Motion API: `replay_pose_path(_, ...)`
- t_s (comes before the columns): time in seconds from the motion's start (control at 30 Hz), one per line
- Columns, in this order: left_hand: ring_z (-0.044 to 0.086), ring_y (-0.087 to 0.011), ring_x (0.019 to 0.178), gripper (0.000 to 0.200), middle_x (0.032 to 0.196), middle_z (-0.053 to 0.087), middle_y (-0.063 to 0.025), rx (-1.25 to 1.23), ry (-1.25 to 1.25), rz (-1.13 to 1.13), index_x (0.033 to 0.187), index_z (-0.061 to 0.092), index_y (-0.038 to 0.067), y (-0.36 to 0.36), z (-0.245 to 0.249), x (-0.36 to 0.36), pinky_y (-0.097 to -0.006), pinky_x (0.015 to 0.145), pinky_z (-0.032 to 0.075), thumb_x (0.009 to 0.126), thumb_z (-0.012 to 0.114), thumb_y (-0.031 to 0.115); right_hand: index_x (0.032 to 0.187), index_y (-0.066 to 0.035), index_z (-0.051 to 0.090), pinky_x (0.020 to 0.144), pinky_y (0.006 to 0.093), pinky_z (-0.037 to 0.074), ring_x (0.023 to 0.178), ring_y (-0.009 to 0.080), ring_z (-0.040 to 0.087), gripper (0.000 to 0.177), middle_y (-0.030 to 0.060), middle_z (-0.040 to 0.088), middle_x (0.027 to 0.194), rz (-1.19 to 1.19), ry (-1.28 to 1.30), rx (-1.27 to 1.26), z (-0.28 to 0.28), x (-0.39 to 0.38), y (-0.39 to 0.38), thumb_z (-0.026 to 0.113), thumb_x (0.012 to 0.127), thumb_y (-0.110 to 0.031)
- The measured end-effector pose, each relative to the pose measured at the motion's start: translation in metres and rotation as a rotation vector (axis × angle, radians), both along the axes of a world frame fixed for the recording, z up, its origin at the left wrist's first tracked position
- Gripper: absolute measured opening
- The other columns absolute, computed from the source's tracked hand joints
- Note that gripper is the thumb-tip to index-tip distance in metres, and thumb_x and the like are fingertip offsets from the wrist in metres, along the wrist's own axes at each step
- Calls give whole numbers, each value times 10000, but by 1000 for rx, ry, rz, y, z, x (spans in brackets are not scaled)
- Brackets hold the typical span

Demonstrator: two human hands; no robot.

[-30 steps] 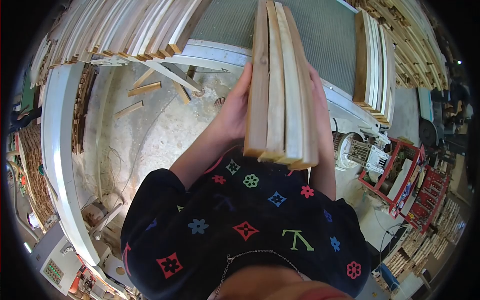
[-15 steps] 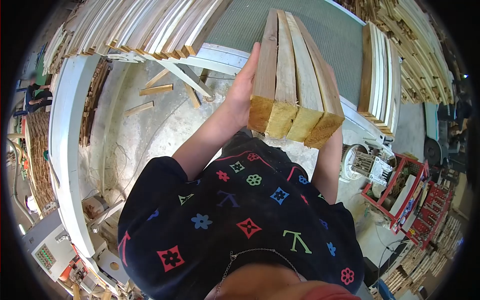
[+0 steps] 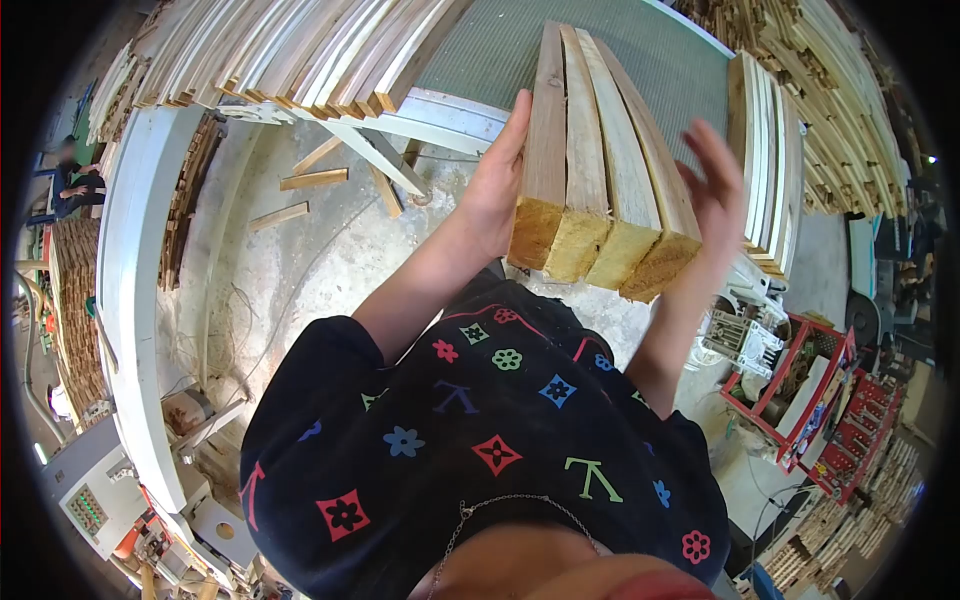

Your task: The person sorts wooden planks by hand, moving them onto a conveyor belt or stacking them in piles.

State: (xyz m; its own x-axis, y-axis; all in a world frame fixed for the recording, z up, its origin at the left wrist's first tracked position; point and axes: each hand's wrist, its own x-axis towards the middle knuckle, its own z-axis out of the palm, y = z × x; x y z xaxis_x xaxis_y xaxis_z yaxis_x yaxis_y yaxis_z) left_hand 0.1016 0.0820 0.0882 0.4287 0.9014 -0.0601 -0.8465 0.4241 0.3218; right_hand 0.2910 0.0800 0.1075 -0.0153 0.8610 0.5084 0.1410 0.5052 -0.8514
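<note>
Several wooden boards (image 3: 590,140) stand side by side on edge in a bundle, their rough sawn ends toward me and their far ends over the green ribbed belt (image 3: 490,50). Against the bundle's left side lies my left hand (image 3: 495,190), palm on the wood and thumb pointing up; its other fingers are hidden below. My right hand (image 3: 715,185) is off the right side of the boards, a little blurred, with its fingers apart and nothing in them.
A row of boards (image 3: 300,50) lies at the upper left, a smaller group (image 3: 765,150) at the right. Beyond are stacked planks (image 3: 830,110), a motor (image 3: 740,335), a red rack (image 3: 790,390) and a white beam (image 3: 145,300). A person (image 3: 78,185) is at the far left.
My right hand has come away from the boards' right side, moving up and right with its fingers spread. The bundle and my left hand have shifted slightly right.
</note>
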Motion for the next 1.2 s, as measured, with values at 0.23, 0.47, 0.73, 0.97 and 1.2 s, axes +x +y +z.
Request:
replay_pose_path(0.23, 552, -291, 1251, 729, 1381, 528, -151, 34, 6, -22, 1479, 366, 97, -11, 2, 10, -461, 1051, 458, 1001, 280, 640, 1144, -143, 663, 909, 460, 423, 1040, 241, 561, 499, 38, 558, 1118, -18, -903, 479, 83, -14, -55, 744, 681, -310)
replay_pose_path(0.47, 550, -303, 1238, 796, 1370, 531, -150, -76, -154, -152, 1466, 386, 108, -25, -26, 21, -472, 1070, 430, 956, 302, 714, 1085, -231, 695, 966, 473, 378, 961, 220, 554, 512, -12, 567, 1122, -78, -920, 551, 86, -14, -78, 785, 583, -270)
replay_pose_path(0.73, 518, -279, 1274, 791, 1388, 529, -123, -298, 161, -128, 1485, 382, 120, -52, -103, 37, -456, 1069, 424, 963, 285, 706, 1548, -190, 228, 1162, 645, 152, 1485, 406, 135, 1228, 202, 88, 1622, 504, 603, -171, 3, -1, -93, 850, 592, -646)
replay_pose_path(0.97, 548, -262, 1231, 882, 1378, 528, -132, -275, 233, -174, 1486, 359, 102, -53, -122, 47, -436, 1018, 472, 926, 223, 770, 1571, -164, -59, 1091, 775, 138, 1496, 403, -75, 1445, 170, -128, 1626, 770, 1525, -692, 6, 36, -126, 831, 563, -692)
replay_pose_path(1.2, 536, -286, 1238, 942, 1381, 521, -143, -266, 419, -137, 1485, 357, 98, -55, -143, 54, -461, 1035, 455, 898, 160, 807, 1472, -25, 307, 512, 293, 505, 733, 206, 601, 734, 182, 584, 1148, 491, 1149, -1299, 12, 47, -109, 489, 980, -538)
